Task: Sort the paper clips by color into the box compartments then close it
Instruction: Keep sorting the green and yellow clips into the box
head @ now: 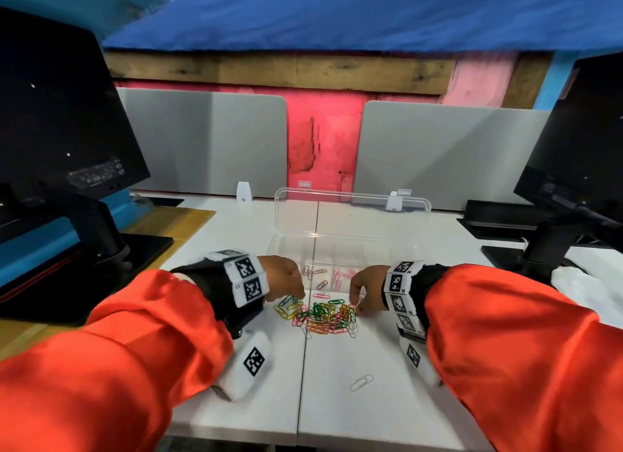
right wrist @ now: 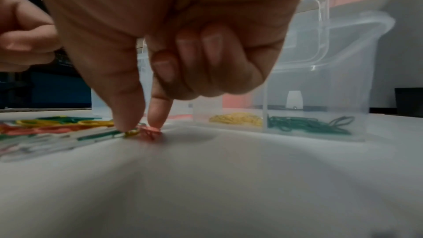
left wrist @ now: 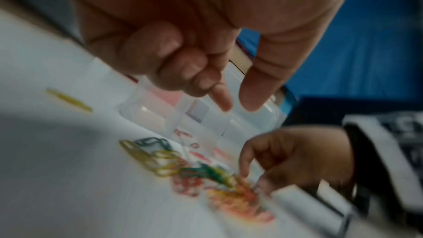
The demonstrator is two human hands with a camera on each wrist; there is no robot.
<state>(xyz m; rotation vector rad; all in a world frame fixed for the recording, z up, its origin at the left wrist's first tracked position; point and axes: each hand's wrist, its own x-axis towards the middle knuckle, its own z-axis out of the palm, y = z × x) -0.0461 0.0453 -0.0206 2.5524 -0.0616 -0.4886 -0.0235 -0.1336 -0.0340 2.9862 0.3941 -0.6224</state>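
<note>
Head view: paper clips (head: 320, 316) heaped between both hands.

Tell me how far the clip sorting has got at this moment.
Partly done. The clear box already holds some pink, yellow and green clips. The right hand pinches at the mixed pile; the left hand hovers, holding nothing visible. Left: most of the pile, one stray white clip, and the lid, which stands open.

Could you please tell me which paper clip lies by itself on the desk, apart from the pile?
The white paper clip nearest the person: it lies alone on the desk, while the others sit tangled in the pile by the box.
</note>
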